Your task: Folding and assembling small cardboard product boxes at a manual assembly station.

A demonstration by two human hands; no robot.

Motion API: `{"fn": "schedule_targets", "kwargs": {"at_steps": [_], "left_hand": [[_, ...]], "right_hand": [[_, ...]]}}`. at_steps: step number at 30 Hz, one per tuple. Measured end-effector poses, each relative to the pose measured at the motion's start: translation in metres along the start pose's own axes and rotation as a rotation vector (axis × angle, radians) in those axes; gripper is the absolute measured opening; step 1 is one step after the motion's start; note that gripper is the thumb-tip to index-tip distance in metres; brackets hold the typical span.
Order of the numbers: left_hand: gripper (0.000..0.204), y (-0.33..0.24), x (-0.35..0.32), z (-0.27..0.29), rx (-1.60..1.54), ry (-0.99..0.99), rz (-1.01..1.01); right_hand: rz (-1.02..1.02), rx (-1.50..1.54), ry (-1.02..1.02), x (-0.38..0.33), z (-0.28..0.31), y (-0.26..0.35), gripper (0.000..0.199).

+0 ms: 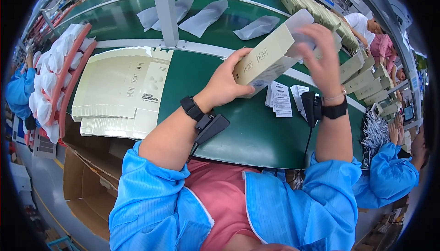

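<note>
A cream cardboard box is tilted above the green table, its upper right end open with a flap standing up. My left hand is closed round the box's lower left end, the thumb along its near side. At the open end is my right hand, its fingers bent and smeared by motion; whether they grip the flap I cannot tell. Below the box lie a stack of printed leaflets and a second leaflet stack, next to my right wrist.
Flat cream cartons lie overlapped at left, beside red racks of white wrapped items. White pouches rest beyond a metal post. Cream boxes and co-workers are at right. An open cardboard box stands below the table's left edge.
</note>
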State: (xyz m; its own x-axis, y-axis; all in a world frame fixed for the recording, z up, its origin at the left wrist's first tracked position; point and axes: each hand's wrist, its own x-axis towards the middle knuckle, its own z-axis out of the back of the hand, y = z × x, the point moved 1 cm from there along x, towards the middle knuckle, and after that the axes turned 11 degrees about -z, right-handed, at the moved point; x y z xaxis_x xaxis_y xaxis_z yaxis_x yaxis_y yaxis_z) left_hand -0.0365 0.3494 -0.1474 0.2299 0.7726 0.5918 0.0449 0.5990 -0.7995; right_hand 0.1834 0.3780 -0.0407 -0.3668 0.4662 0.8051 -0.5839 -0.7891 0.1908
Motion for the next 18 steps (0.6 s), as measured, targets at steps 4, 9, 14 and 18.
{"fn": "schedule_targets", "kwargs": {"at_steps": [4,9,14,18], "left_hand": [[0.077,-0.003,0.0,-0.003,0.178,-0.048,-0.087],[0.059,-0.002,-0.003,-0.003,0.462,-0.167,-0.345],[0.044,-0.001,0.001,-0.007,0.512,-0.005,-0.316],[0.038,0.007,-0.004,0.004,0.597,0.059,-0.228]], "right_hand": [[0.073,-0.138,0.168,-0.001,-0.025,0.014,0.027],[-0.161,-0.127,0.107,0.022,-0.037,-0.048,0.029],[-0.338,-0.546,0.048,-0.002,-0.068,-0.166,0.044],[-0.292,-0.403,-0.326,-0.008,-0.073,-0.136,0.053]]}}
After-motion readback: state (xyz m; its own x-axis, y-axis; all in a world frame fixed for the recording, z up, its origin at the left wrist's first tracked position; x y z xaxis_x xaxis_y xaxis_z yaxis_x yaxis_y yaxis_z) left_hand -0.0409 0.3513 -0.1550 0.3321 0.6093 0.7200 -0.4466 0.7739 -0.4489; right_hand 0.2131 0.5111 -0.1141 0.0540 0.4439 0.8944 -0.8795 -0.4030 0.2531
